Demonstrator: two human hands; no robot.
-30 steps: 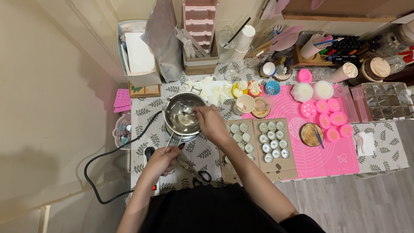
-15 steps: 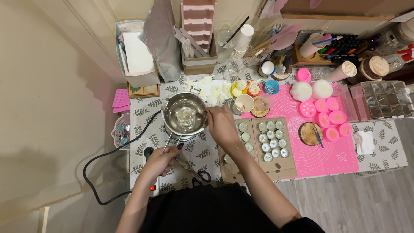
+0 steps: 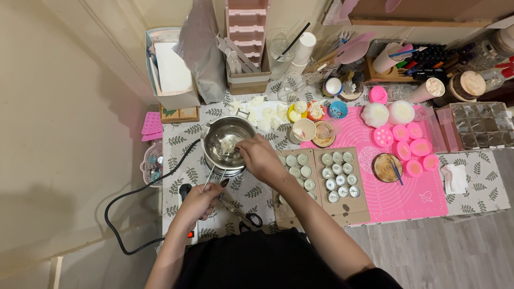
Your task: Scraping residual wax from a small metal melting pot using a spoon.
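On the leaf-print cloth [image 3: 479, 200] you see a pink silicone mat [image 3: 412, 198] with round pink moulds [image 3: 409, 147] along its far side and a wooden disc [image 3: 386, 167] near the middle. Just left of the mat, two cardboard trays [image 3: 332, 206] carry rows of small round tins [image 3: 338, 175]. Scissors [image 3: 243, 217] lie near the table's front edge. A black cable [image 3: 126, 200] loops off the left side. At the back stand a pink rack [image 3: 251, 24] and a stack of paper cups [image 3: 304, 51].

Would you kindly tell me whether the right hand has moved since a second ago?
Barely: the right hand stays at the metal pot's right rim, shifting slightly.
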